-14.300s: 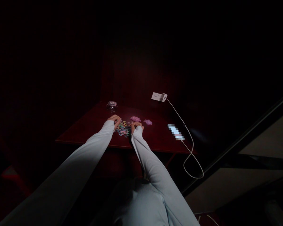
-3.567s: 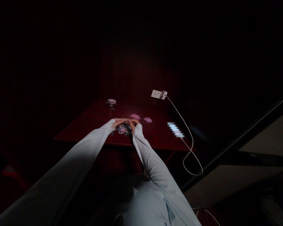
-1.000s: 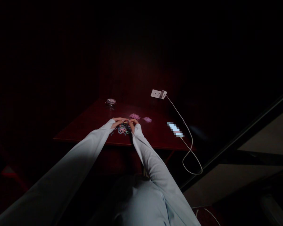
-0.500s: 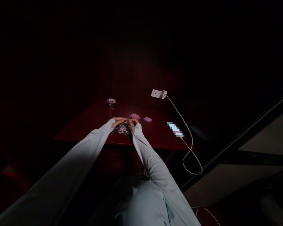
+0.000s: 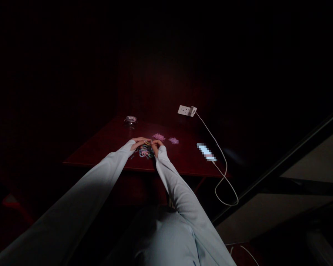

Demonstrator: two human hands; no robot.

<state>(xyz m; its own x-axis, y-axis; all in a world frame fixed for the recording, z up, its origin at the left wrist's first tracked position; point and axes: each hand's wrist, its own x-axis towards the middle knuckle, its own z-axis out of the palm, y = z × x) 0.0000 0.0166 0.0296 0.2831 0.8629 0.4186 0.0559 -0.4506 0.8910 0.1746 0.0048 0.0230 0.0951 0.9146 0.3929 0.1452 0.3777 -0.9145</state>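
Over a pile of small coloured elastic bands (image 5: 145, 152) on the table, my two hands nearly meet at the fingertips. My left hand (image 5: 139, 142) reaches in from the left, its fingers drawn together, and a yellowish band shows right under them. From the other side my right hand (image 5: 156, 145) has its thumb and fingers pinched. What lies between the fingertips of either hand is too small and dark to make out. Just beyond the hands lie a heap of pink bands (image 5: 158, 137) and, to its right, a smaller heap of lilac bands (image 5: 174, 140).
A clear jar with a pale lid (image 5: 131, 119) stands at the back left of the dark red table (image 5: 97, 151). To the right lies a phone with a lit, blurred screen (image 5: 207, 152). Its white cable (image 5: 226, 162) runs to a wall socket (image 5: 184, 110) and loops past the table edge.
My hands stay almost in place, with only slight finger movement at the fingertips. The heaps, jar and phone have not moved.
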